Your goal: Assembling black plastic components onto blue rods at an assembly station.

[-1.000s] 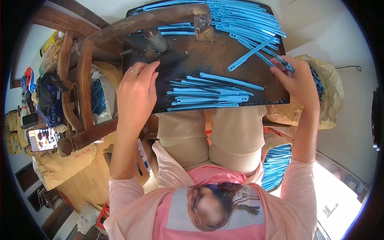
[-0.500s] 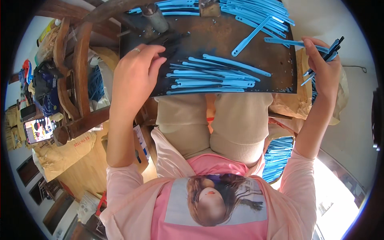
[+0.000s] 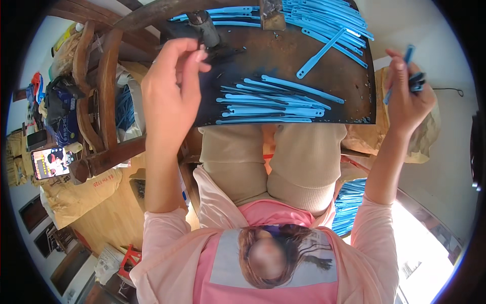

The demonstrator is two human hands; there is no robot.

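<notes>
Well to the left of the dark, flat, rust-stained tabletop (image 3: 248, 58), 1 rectangular phone (image 3: 51, 163) with a lit screen stood tilted. Nearer the person, also left of the tabletop, a crumpled brown paper sack (image 3: 81, 200) lay over a wooden surface. Next came a curved brown wooden frame (image 3: 108, 86), close to the tabletop's left side, and behind it a whitish open bag (image 3: 135, 133) with thin blue strips (image 3: 124, 111) inside.

The left hand (image 3: 177, 71) was raised over the tabletop's left edge, its fingers curled and its thumb brought close to them; I could not tell whether it pinched anything. Its fingertips were just beside a short grey metal cylinder (image 3: 206, 30) at the tabletop's far left.

Along the tabletop's near edge lay a loose pile of long, flat blue and black strips (image 3: 283, 107), mostly lengthwise. A squared brown wooden block (image 3: 272, 20) stood out over its far side, and a larger heap of blue strips (image 3: 324, 17) filled its far right corner. From that heap 1 blue strip with a rounded, holed end (image 3: 316, 61) slanted across the tabletop.

Below the tabletop's right side, many blue strips (image 3: 349, 202) lay bunched. Just beyond its right edge, above a tan paper bag (image 3: 367, 137), the right hand (image 3: 411, 99) gripped several blue and black strips (image 3: 409, 53) in folded fingers.
</notes>
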